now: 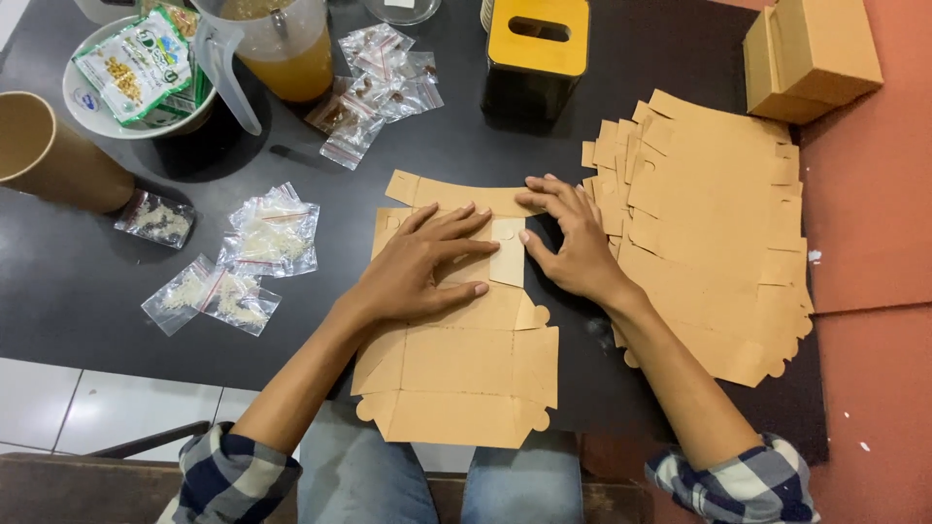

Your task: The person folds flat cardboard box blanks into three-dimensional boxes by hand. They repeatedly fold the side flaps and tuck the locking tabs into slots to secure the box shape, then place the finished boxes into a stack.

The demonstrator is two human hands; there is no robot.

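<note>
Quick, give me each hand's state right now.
Left hand: open, pressed flat on the flat cardboard box blank.
Right hand: open, fingers bent, fingertips pressing the blank's top flap; gripping nothing.

- A single head-worn camera looked steeply down from just above the seated person, close enough that both forearms filled the lower frame.
- The view faced forward across a black table (78, 291), its far edge cut off at the top.
- The left hand (422, 267) and right hand (573, 243) sat near frame centre on a flat cardboard box blank (466, 374).
- The person's jeans-clad knees showed at the bottom edge, a stack of box blanks (714, 243) lay right of centre, and a terracotta floor (874, 243) filled the right side.
- No second view was supplied, so no part of the scene was shared.
</note>
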